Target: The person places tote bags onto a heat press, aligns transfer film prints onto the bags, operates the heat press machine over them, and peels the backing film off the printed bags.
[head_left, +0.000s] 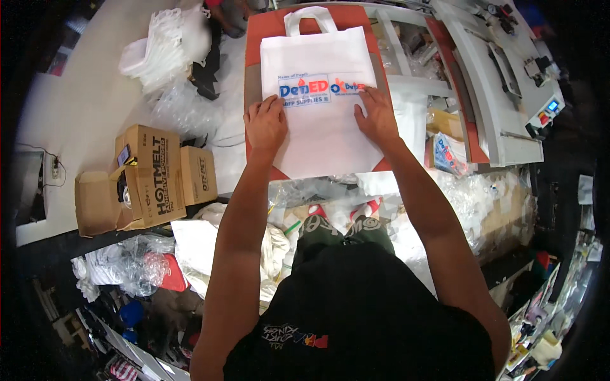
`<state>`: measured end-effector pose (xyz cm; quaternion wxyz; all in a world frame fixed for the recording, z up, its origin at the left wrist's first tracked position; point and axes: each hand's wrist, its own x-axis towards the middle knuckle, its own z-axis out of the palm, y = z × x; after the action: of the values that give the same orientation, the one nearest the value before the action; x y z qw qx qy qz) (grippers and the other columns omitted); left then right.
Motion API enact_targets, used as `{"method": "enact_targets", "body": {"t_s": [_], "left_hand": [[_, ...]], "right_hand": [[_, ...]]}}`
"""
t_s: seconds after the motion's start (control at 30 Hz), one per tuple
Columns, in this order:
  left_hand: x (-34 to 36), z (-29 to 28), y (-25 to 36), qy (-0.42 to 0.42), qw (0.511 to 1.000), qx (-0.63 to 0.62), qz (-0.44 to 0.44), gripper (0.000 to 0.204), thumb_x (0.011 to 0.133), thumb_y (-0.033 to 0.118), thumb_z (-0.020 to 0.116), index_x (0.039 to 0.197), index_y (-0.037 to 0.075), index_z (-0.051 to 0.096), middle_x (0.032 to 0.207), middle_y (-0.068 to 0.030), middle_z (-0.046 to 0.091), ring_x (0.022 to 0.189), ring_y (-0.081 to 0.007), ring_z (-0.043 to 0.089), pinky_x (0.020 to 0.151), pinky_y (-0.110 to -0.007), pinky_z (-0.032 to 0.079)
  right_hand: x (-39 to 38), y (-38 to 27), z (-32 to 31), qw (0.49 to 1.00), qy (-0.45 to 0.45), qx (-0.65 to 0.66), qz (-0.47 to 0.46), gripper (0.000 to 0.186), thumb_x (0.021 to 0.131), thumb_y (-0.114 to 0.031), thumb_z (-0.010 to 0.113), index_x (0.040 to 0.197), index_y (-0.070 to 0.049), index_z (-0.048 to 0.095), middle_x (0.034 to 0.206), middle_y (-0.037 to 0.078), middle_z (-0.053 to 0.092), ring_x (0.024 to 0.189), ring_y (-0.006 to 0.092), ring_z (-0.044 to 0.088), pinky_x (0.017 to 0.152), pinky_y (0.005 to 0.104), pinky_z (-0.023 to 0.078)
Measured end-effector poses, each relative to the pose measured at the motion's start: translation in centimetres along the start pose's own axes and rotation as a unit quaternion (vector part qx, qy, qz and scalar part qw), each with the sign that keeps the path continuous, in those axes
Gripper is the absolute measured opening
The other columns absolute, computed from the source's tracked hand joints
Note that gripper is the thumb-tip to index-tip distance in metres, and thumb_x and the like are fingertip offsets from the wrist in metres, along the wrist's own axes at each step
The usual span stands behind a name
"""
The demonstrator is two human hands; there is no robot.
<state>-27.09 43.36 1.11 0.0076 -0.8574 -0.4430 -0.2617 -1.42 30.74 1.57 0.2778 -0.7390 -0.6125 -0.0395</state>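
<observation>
A white fabric tote bag lies flat on a reddish-orange heat-press platen, its looped handle at the far end. Blue and red printing runs across the middle of the bag. My left hand rests palm down on the bag's left edge, beside the print, with its fingers slightly bent. On the right edge lies my right hand, thumb apart from the fingers, next to the print's right end. Neither hand is gripping anything; both only touch the bag.
The heat press, with gauges and a small control panel, stands to the right. Cardboard boxes and a stack of white bags are on the left. Clear plastic wrap lies below the press. Part of another person shows at the top.
</observation>
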Motion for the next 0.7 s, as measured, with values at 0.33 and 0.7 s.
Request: {"method": "enact_targets", "body": {"t_s": [0.33, 0.7], "left_hand": [[-10.8, -9.6, -7.8, 0.04, 0.938, -0.244, -0.242, 0.035, 0.088, 0.005, 0.056, 0.121, -0.005, 0.059, 0.12, -0.0197, 0.062, 0.114, -0.0321, 0.058, 0.1, -0.039, 0.043], [-45.0, -9.5, -14.4, -0.21, 0.933, 0.052, -0.288, 0.023, 0.08, 0.018, 0.064, 0.094, 0.0, 0.065, 0.103, -0.0206, 0.066, 0.095, -0.0383, 0.062, 0.087, -0.048, 0.048]], "right_hand": [[-7.4, 11.7, -21.7, 0.965, 0.182, -0.169, 0.085, 0.026, 0.084, -0.015, 0.067, 0.107, -0.004, 0.063, 0.104, 0.015, 0.066, 0.099, 0.0367, 0.061, 0.087, 0.0447, 0.048], [-6.3, 29.2, -33.9, 0.871, -0.06, -0.328, 0.36, 0.057, 0.081, -0.033, 0.06, 0.127, 0.0, 0.05, 0.13, 0.024, 0.053, 0.123, 0.0376, 0.05, 0.104, 0.0454, 0.041]]}}
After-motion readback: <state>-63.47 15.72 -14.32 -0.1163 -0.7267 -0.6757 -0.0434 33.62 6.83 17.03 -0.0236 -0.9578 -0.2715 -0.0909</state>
